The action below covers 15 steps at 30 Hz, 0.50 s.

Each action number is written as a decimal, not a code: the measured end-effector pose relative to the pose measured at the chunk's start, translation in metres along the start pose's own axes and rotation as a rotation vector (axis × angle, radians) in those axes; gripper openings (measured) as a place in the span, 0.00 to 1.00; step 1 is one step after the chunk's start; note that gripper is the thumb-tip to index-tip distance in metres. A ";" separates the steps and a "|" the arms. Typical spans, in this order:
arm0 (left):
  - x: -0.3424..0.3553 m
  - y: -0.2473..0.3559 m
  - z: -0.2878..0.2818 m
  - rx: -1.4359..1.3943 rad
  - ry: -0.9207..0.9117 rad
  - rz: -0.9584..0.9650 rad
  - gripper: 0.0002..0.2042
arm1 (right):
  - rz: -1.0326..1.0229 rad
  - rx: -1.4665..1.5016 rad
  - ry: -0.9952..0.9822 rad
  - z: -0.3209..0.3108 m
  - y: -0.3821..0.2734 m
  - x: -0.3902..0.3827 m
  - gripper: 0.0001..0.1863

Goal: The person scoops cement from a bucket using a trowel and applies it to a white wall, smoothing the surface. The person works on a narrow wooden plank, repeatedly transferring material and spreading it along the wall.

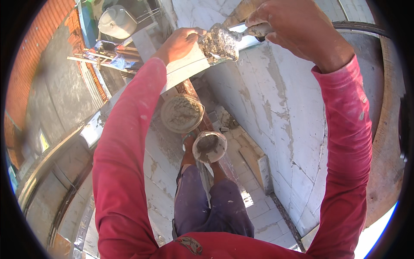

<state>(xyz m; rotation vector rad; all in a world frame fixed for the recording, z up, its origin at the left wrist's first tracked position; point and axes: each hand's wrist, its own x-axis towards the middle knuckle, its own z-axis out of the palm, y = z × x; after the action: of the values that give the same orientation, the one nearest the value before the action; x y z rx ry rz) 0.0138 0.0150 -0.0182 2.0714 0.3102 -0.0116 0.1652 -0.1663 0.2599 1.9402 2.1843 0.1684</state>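
R hand [297, 32] had its fingers clamped on the handle of a trowel [221, 43], blade loaded w/ mortar, far side, approx. centre. L hand [180, 45] was at the blade's left edge, fingers bunched together; couldn't tell if they gripped it. Pale block wall [276, 101] rose on the right w/ grey smears. Lg. bucket [200, 105] w/ mortar stood below, sm. bucket [223, 149] just nearer, both by a rusty beam [205, 124]. L sleeve [125, 168] blocked part of the left side. Black cable [360, 26] far right; white tub [117, 22] far left.
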 end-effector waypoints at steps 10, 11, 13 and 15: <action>-0.007 -0.003 0.000 -0.006 0.074 0.099 0.13 | 0.030 -0.020 -0.039 -0.015 -0.009 0.000 0.04; -0.008 -0.005 0.002 -0.008 0.097 0.121 0.13 | 0.073 -0.006 -0.107 -0.020 -0.011 0.001 0.04; -0.003 -0.003 0.002 -0.007 0.035 0.033 0.13 | 0.022 -0.168 -0.022 0.002 -0.010 0.000 0.04; -0.005 -0.002 0.002 0.021 0.063 -0.004 0.13 | 0.010 -0.224 0.049 0.036 -0.015 0.004 0.04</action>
<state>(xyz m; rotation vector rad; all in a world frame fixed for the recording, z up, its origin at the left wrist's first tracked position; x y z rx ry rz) 0.0090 0.0134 -0.0198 2.0950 0.3548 0.0480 0.1586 -0.1663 0.2215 1.8406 2.0841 0.4464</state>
